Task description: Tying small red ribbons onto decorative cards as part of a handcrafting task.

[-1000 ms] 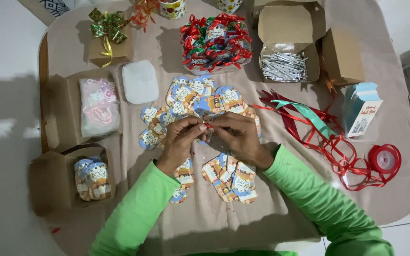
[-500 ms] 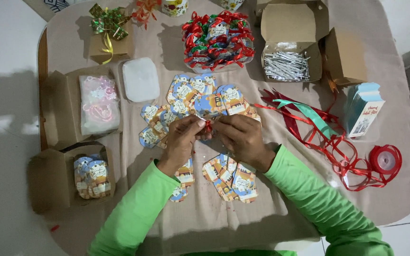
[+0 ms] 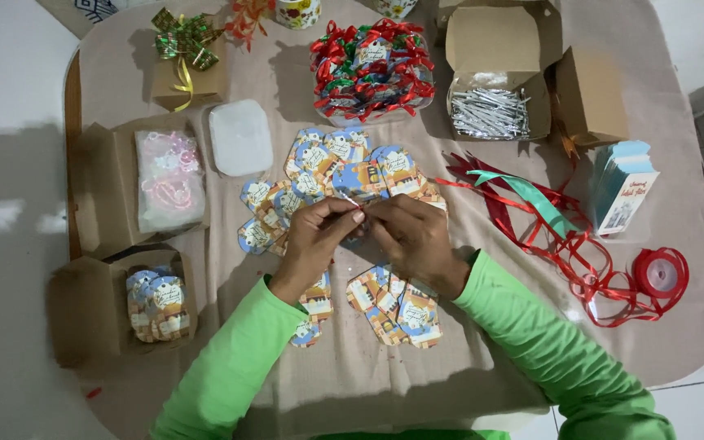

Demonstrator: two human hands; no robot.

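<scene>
Hiding between both hands' fingers [image 3: 350,218]: something unidentifiable.

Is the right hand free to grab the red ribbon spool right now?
Probably not right away: the right hand is busy pinching something small together with the left hand. The red ribbon spool lies uncovered at the table's right edge.

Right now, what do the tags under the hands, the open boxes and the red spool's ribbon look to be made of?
The tags look like printed card: flat, stiff, die-cut edges, slight sheen. The open boxes look like matt brown kraft cardboard, with folded flaps. The red ribbon seems thin glossy plastic or satin; it curls loosely and shines. The left hand and right hand pinch something small, too hidden to tell.
</scene>
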